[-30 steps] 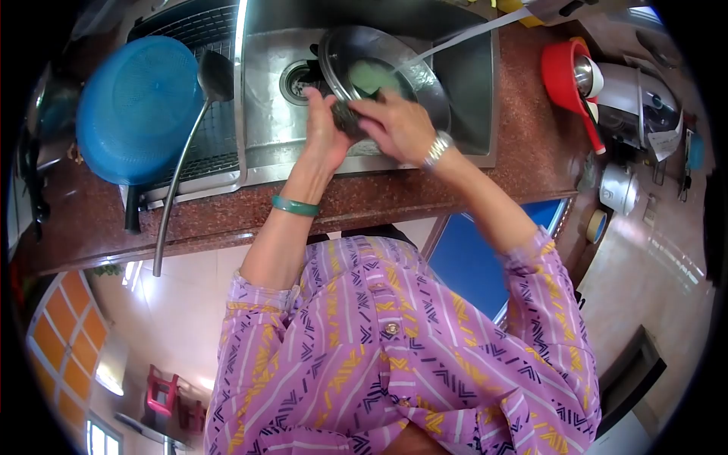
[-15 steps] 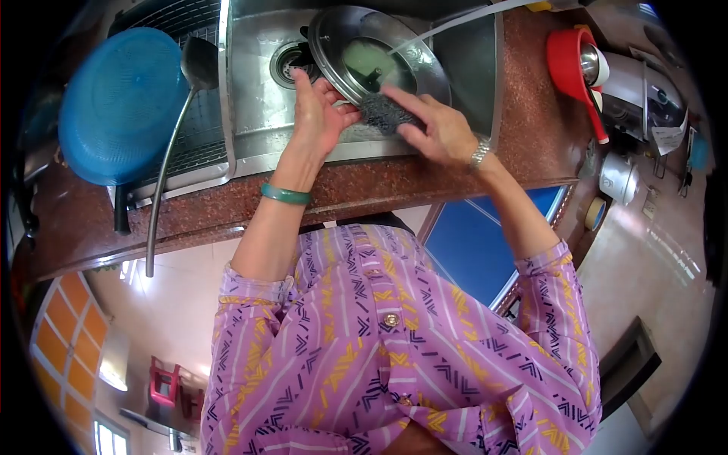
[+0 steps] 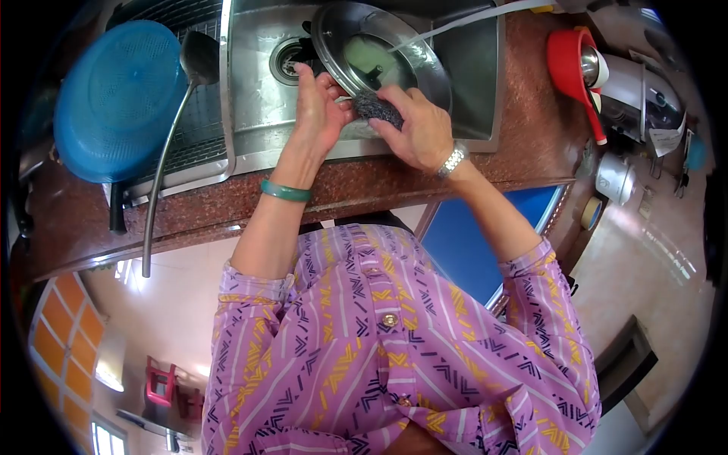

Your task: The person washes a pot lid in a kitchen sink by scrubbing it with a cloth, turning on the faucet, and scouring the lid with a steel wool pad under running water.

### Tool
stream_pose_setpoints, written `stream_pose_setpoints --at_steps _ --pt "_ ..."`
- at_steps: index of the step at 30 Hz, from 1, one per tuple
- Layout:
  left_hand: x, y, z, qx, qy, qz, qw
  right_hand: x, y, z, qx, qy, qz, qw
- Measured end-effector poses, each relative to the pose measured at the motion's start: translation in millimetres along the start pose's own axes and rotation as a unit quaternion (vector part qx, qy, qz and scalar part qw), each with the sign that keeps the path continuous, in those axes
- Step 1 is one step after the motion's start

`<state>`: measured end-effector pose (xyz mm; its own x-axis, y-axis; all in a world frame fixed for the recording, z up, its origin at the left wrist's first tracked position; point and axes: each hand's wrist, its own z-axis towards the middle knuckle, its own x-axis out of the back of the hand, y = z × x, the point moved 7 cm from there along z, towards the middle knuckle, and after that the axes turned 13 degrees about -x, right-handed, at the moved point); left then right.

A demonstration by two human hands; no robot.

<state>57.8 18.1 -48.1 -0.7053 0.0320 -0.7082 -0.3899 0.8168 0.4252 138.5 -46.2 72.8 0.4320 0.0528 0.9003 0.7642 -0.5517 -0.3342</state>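
Observation:
A round, shiny metal pot lid (image 3: 434, 80) leans tilted in the sink, with a greenish middle and a dark knob-like piece there. Under its near rim are the fingers of my left hand (image 3: 322, 114), holding the edge; the thumb stands apart, and the fingertips are partly hidden. My right hand (image 3: 423, 129) grips a dark grey steel wool scourer (image 3: 377, 110) between thumb and fingers, pressed to the lid's near rim. A green bangle circles my left wrist, a metal watch my right.
The steel sink (image 3: 262, 114) has a drain (image 3: 287, 62) left of the lid. A pale hose or stream (image 3: 462, 23) slants over the lid. Left, a blue basket (image 3: 117, 102) and long-handled ladle (image 3: 199, 61) lie on a rack. A red-handled container (image 3: 569, 64) stands right on the counter (image 3: 523, 114).
My right hand has shifted left along the lid's rim with the scourer, coming closer to my left hand. The left hand and the lid hold almost the same place.

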Motion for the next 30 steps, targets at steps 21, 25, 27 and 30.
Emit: stream_pose_setpoints --at_steps 21,25,27,30 --pt "2.1 -0.3 -1.1 0.006 -0.002 -0.002 1.0 -13.9 9.2 11.3 -0.021 -0.049 -0.027 0.998" --pt "-2.8 -0.5 -4.1 -0.008 -0.001 0.015 1.0 -24.0 -2.5 31.7 0.001 -0.019 -0.009 1.0" --pt "-3.2 0.8 -3.7 -0.02 0.001 0.03 0.999 -30.6 -18.8 54.0 -0.003 -0.001 -0.006 1.0" --pt "-5.1 4.1 -4.8 -0.037 0.017 0.014 0.999 -29.8 -28.5 64.9 0.003 0.003 -0.004 1.0"
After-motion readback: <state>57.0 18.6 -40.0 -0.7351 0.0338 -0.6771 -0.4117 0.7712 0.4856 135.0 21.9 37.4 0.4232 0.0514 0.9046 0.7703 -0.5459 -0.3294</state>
